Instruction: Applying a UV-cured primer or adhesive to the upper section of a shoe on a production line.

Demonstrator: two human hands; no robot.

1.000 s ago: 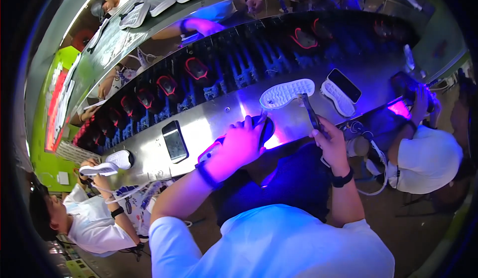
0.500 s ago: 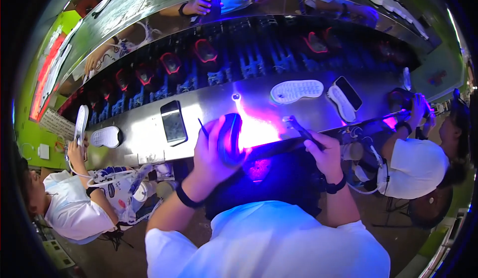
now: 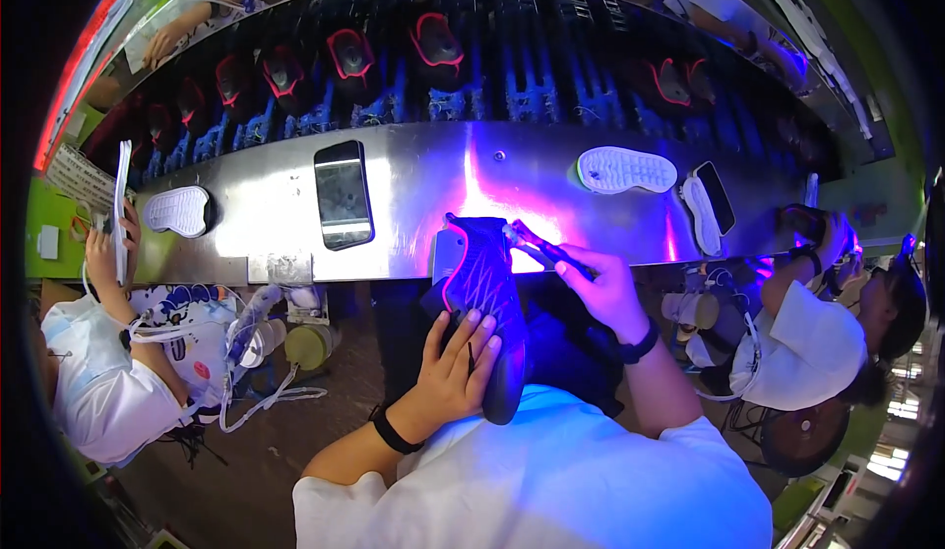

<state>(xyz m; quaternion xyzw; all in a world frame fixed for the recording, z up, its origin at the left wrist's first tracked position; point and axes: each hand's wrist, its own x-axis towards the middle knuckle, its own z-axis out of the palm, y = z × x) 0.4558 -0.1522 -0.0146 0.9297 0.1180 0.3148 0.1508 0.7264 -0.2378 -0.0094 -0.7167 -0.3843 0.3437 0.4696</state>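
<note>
A dark shoe upper (image 3: 490, 293) with a pink-lit collar edge lies lengthwise between my body and the bench edge. My left hand (image 3: 448, 372) is wrapped over its nearer part, fingers across the laced side. A thin dark stick shows by those fingers; whether they grip it is unclear. My right hand (image 3: 602, 293) closes on the dark handle of a small brush (image 3: 541, 244). The brush's pale tip meets the far end of the upper, on its right side. My left thumb and the underside of the upper are hidden.
A metal bench (image 3: 413, 195) holds a phone (image 3: 343, 195), white soles (image 3: 628, 170) and another phone (image 3: 716, 190). Behind runs a dark rack (image 3: 512, 67) carrying several shoe uppers. People sit close on both sides; the left one holds a sole (image 3: 122, 210). Purple light falls mid-bench.
The upper has swung down toward my body and now lies lengthwise. My left hand has shifted down along it. The brush has moved left and now touches the upper. The view has shifted.
</note>
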